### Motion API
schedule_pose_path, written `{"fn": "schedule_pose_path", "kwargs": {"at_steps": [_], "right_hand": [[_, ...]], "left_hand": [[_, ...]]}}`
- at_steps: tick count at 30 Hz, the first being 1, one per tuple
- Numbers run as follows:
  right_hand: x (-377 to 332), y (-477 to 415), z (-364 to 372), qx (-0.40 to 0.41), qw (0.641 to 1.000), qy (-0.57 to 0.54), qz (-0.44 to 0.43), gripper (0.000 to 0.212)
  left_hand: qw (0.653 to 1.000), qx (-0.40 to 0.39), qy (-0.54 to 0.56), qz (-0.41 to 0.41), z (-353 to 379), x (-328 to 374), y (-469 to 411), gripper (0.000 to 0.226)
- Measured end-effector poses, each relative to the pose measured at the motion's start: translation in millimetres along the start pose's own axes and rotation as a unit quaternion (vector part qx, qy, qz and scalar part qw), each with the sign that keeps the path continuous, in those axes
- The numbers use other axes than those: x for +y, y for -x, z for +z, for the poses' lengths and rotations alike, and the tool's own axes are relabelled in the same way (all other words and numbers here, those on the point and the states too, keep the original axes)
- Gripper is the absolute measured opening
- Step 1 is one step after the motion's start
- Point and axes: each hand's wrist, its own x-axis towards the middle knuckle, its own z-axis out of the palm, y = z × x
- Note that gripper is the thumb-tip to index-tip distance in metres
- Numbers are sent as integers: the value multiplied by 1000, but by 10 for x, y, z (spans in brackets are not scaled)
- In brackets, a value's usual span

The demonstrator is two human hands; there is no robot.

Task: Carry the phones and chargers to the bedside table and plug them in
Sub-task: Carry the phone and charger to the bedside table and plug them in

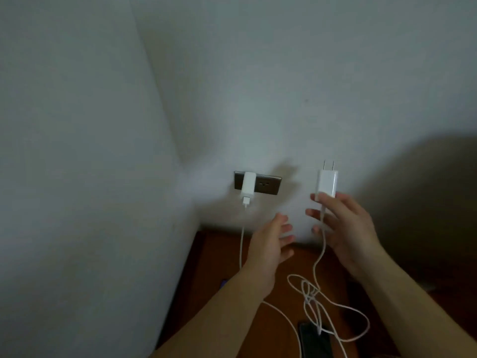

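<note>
A pale wall carries a broad dark shadow on its right side.

The phone is cut off by the bottom edge, cables crossing it.

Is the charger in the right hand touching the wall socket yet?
Apart. Head view shows bare wall between the held charger and the wall socket.

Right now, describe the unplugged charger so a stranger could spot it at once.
Find the dark wall outlet above the wooden bedside table. To its right, the right hand holds up a white charger. Unlike the plugged-in charger on the outlet, its two prongs are bare.
</note>
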Motion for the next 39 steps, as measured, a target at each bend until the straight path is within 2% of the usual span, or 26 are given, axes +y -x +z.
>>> {"fn": "schedule_pose_path", "kwargs": {"at_steps": [2,4,8,11,13,15,18,22,24,27,35,39], "right_hand": [[33,-109,72,20,996,75,-39,44],[140,-198,175,-12,992,121,-23,43],[413,-358,349,-45,993,57,92,33],[601,-498,453,-33,990,40,134,35],[691,-586,520,-29,987,17,158,40],[752,-663,584,-31,982,-18,185,42],[827,-755,674,-42,980,-26,194,42],[886,-854,760,-40,982,-15,184,42],[926,-894,788,-41,985,-2,169,42],[988,-911,828,-40,987,-12,153,38],[974,-935,890,-16,991,-21,131,30],[933,-935,881,-13,991,-14,132,36]], "left_hand": [[995,52,-54,68,-86,34,-53,11],[985,79,-79,132,-170,69,-88,15],[955,139,-121,231,-339,170,-168,19],[935,204,-135,256,-493,232,-271,15],[934,236,-143,226,-594,257,-343,17],[954,225,-151,132,-674,273,-419,35],[979,135,-154,-25,-744,309,-551,49],[979,29,-170,-110,-805,366,-720,34],[973,-3,-191,-130,-817,388,-804,40],[964,4,-229,-137,-810,407,-903,52],[959,0,-249,-135,-910,420,-997,44],[965,3,-227,-131,-892,450,-1016,43]]}}
